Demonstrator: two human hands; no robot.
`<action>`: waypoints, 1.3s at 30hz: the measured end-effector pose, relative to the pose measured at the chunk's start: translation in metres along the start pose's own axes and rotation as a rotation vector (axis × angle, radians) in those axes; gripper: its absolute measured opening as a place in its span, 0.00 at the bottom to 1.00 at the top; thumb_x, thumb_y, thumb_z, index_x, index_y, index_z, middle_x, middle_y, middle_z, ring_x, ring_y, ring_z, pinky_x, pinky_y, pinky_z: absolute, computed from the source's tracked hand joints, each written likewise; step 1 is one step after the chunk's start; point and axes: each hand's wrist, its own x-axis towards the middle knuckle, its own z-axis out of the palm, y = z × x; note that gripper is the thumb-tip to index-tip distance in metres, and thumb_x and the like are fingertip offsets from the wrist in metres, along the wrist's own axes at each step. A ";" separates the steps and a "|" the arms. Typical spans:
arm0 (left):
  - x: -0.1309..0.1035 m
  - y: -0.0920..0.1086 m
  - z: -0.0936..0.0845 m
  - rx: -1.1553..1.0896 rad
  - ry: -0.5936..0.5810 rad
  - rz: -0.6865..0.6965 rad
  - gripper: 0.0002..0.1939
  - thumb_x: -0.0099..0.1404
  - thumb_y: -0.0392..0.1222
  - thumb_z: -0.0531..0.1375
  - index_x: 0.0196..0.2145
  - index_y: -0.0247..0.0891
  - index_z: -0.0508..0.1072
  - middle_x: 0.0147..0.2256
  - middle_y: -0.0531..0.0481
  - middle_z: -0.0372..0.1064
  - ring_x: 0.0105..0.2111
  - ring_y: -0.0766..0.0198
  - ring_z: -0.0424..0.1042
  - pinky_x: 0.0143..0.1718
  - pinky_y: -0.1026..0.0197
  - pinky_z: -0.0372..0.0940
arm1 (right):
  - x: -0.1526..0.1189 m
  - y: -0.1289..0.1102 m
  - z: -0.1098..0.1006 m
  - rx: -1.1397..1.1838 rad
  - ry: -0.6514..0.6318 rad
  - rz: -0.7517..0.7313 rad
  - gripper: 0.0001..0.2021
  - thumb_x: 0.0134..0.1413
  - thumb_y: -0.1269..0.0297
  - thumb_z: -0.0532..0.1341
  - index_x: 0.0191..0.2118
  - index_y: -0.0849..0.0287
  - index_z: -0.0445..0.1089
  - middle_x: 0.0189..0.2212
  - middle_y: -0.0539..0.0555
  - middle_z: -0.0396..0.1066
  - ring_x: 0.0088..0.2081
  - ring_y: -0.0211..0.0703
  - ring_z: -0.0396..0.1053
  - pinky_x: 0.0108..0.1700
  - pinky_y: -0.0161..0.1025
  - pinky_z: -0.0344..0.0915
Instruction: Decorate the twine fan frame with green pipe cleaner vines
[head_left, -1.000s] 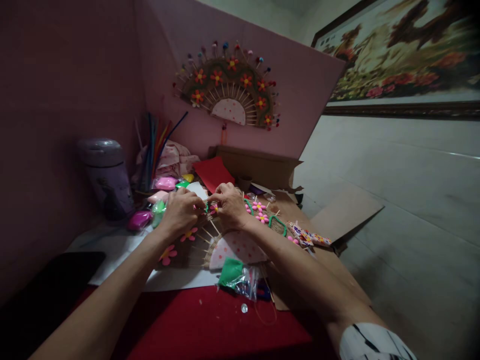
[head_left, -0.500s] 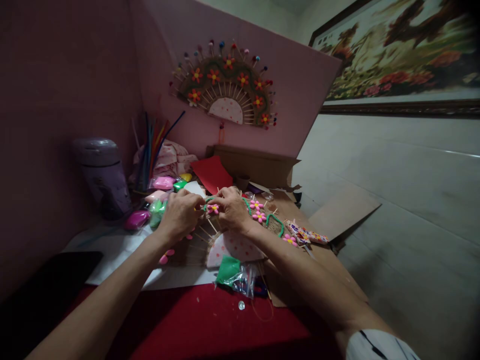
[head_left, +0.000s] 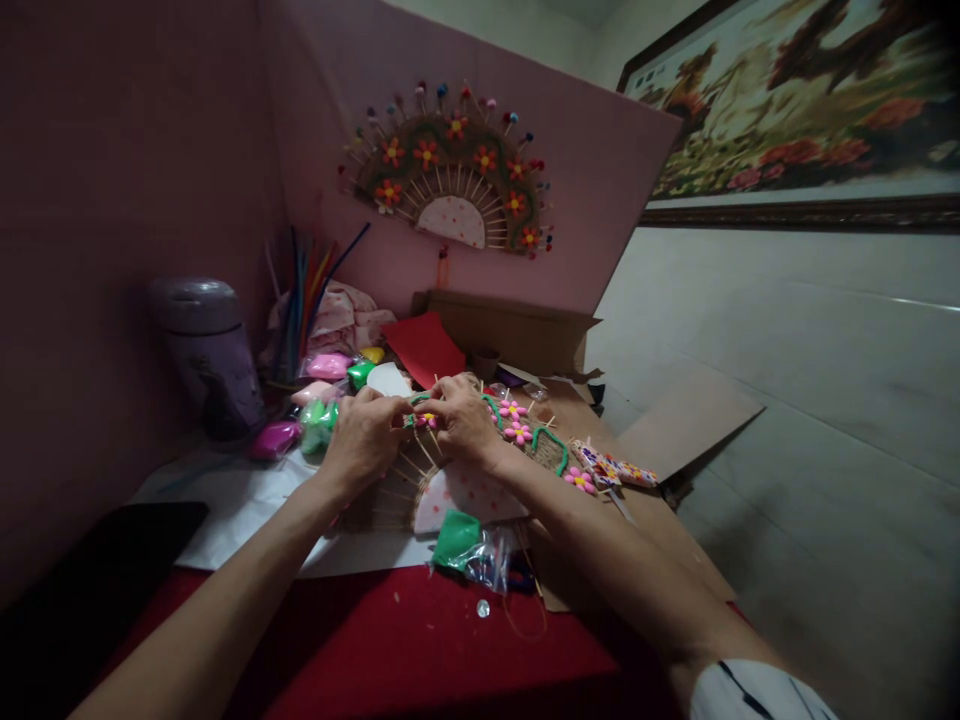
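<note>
Fan (head_left: pixel 465 492), flowered, lying centre of frame. Nearest, lower centre: green packet (head_left: pixel 456 540). Next, over the fan's upper part: left hand (head_left: pixel 366 438) and right hand (head_left: pixel 466 425), fingers bent close to a green cord (head_left: pixel 420 399); cannot tell whether either grips it. Behind, centre: red paper (head_left: pixel 426 348). Farthest, upper centre: second fan (head_left: pixel 444 142), orange-flowered, on a pink panel (head_left: pixel 589 180).

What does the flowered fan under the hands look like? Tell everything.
The fan lies roughly flat over white paper and cardboard, partly hidden by the left hand and right hand, which appear to touch its far part. Its brown, burlap-like band carries pink, yellow-centred flowers and a green strip. Thin, wood-like sticks radiate from a pale, red-dotted half-round.
</note>
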 end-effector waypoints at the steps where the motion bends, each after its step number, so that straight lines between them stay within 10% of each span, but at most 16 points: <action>1: 0.000 0.000 0.001 0.007 0.004 -0.004 0.06 0.57 0.40 0.61 0.34 0.41 0.76 0.31 0.47 0.69 0.36 0.56 0.65 0.38 0.56 0.57 | -0.001 0.000 0.000 -0.001 0.000 -0.001 0.11 0.52 0.67 0.60 0.40 0.52 0.76 0.38 0.55 0.65 0.42 0.47 0.56 0.43 0.42 0.55; 39: -0.025 0.001 -0.009 0.018 0.035 -0.032 0.06 0.59 0.35 0.58 0.30 0.39 0.76 0.29 0.47 0.72 0.36 0.54 0.65 0.38 0.55 0.54 | -0.021 -0.014 -0.002 0.115 0.044 0.015 0.08 0.49 0.71 0.62 0.35 0.54 0.76 0.35 0.54 0.65 0.41 0.45 0.57 0.41 0.41 0.57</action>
